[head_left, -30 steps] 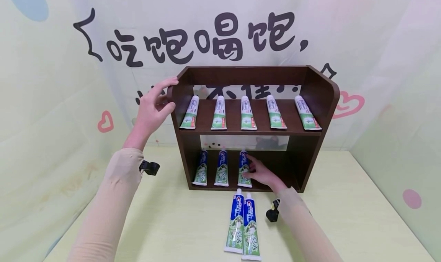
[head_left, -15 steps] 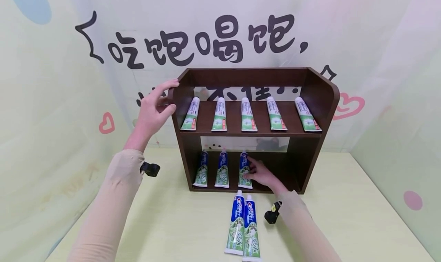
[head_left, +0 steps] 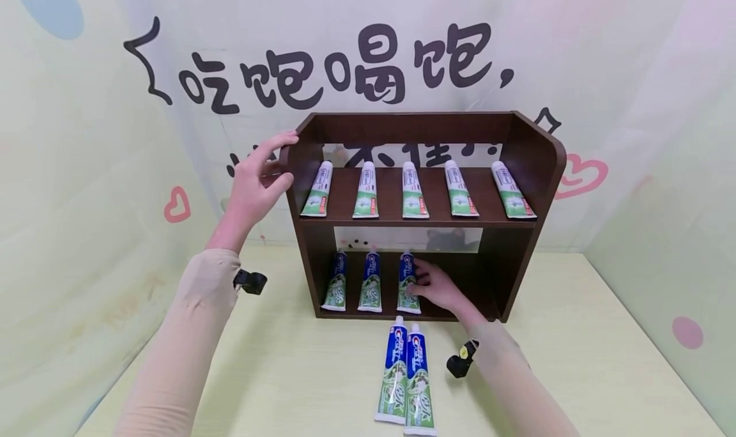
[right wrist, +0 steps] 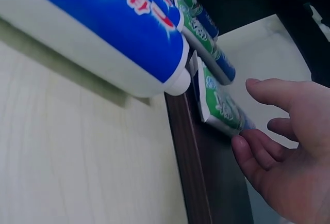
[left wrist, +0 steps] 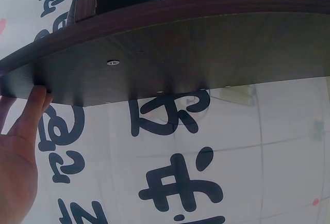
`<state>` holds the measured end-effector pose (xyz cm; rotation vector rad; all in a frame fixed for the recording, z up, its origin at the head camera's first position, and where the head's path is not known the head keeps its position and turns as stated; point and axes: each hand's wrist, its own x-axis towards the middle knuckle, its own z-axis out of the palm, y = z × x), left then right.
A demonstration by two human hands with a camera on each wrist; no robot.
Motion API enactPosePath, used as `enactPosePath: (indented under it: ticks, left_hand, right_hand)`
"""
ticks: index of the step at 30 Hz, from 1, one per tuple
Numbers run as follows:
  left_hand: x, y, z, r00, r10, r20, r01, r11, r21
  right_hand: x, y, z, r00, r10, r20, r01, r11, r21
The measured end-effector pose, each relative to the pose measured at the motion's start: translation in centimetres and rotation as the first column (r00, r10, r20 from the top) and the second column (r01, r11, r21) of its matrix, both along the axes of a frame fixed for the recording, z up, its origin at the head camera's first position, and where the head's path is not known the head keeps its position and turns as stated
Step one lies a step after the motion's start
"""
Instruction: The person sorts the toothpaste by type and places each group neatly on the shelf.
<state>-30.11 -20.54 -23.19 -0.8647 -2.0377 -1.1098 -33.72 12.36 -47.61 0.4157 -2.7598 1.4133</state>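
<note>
My left hand [head_left: 253,184] rests its fingertips on the left side panel of a dark brown two-tier shelf [head_left: 437,223], thumb held apart; the left wrist view shows the fingers [left wrist: 32,108] against the panel's outer face. On the lower tier, my right hand [head_left: 439,287] is beside the rightmost of three blue-and-green toothpaste tubes [head_left: 408,283]. In the right wrist view its fingertips [right wrist: 240,144] touch or nearly touch that tube's edge [right wrist: 224,105], while the thumb [right wrist: 268,91] stands off it. Two more such tubes [head_left: 393,373] [head_left: 420,386] lie on the table before the shelf.
Several white-and-green toothpaste tubes [head_left: 414,191] lie in a spaced row on the upper tier. Two blue-and-green tubes [head_left: 335,283] [head_left: 370,283] lie at the lower tier's left. A printed cloth [head_left: 230,15] hangs behind the pale table [head_left: 287,373].
My right hand and forearm have shifted slightly to the right, the thumb easing off the third tube. The left hand and the tubes stay in place.
</note>
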Motion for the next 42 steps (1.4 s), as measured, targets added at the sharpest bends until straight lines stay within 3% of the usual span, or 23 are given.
enactPosePath:
  ticks: [9, 18, 23, 36, 42]
  left_hand:
    - [0.0, 0.0, 0.1, 1.000, 0.002, 0.000, -0.002, 1.000, -0.006]
    - [-0.6, -0.2, -0.1, 1.000, 0.006, -0.009, -0.006, 1.000, -0.002]
    - [-0.3, -0.1, -0.1, 1.000, 0.008, -0.001, -0.008, 1.000, 0.000]
    - [-0.6, -0.1, -0.1, 1.000, 0.003, 0.007, -0.003, 1.000, 0.007]
    - [-0.7, -0.1, -0.1, 1.000, -0.002, 0.004, 0.002, 1.000, 0.010]
  right_hand:
    - [1.6, -0.3, 1.3, 0.997, -0.005, -0.075, 0.004, 1.000, -0.015]
    - [4.6, -0.5, 1.9, 0.986, -0.014, -0.163, 0.014, 1.000, -0.005]
    - [6.4, -0.6, 1.9, 0.979, -0.020, -0.200, 0.021, 1.000, 0.001]
    - [10.9, -0.8, 2.0, 0.989, -0.078, -0.127, 0.071, 0.996, -0.061]
    - [12.3, -0.7, 1.8, 0.988, -0.112, -0.105, 0.106, 0.993, -0.057]
